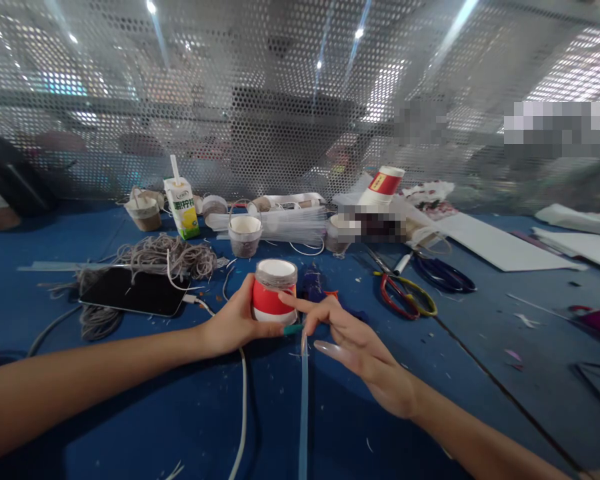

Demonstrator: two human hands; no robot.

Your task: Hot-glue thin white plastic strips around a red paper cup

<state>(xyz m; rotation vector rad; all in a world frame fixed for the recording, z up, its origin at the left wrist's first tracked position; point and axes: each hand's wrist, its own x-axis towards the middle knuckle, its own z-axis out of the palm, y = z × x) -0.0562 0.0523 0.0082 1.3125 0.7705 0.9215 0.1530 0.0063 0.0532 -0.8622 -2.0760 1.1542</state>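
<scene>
One red cup (270, 303) sits within the curled left hand (234, 320); the right hand (356, 343) is loosely bent, any hold on the strip (303, 413) unclear. Tabletop (145, 407) spreads nearer, a white-lined bucket (245, 245) beyond the grip.

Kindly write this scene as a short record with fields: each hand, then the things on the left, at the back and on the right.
Left hand: holds red-and-white cup with grey cord around its upper part
Right hand: fingers close to cup's front, beside translucent strip; grip unclear
Left: tangled grey cord pile, black-screened device
Back: drink carton with straw
Right: scissors with red and yellow handles
</scene>
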